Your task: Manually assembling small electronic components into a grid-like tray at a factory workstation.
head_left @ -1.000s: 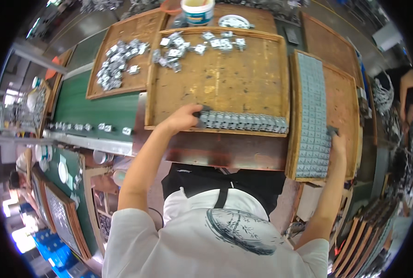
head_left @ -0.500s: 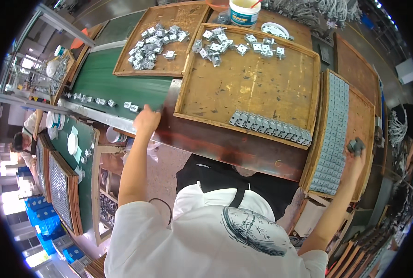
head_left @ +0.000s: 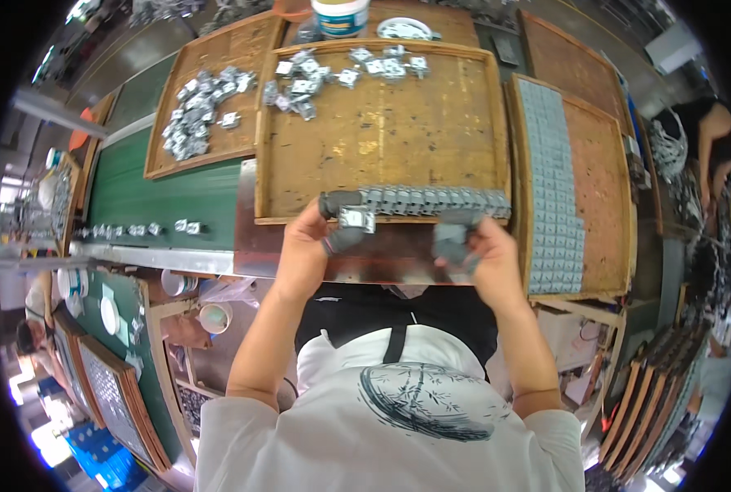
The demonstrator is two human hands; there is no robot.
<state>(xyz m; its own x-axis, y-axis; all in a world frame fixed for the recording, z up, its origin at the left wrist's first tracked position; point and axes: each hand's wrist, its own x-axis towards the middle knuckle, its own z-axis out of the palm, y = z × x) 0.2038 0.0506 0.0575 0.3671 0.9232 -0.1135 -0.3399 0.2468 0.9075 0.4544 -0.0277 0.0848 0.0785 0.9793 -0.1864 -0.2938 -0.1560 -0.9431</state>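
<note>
My left hand, with dark covers on thumb and forefinger, is closed on a small silver metal block with a pale square face. It holds the block at the left end of a row of similar blocks, which stand side by side along the near rim of a wooden tray. To the right, my right hand is over the near edge, in front of that row. Its covered fingertips are smeared by motion, so whether they hold anything is unclear.
Loose blocks lie at the tray's far side and in another wooden tray on the left. Several sit on the green belt. A right-hand tray holds tight rows of grey pieces. A white bucket stands behind; another person is far right.
My left hand has come from the belt to the front of the middle tray and now holds a block. My right hand has moved left from the right-hand tray. The view has shifted.
</note>
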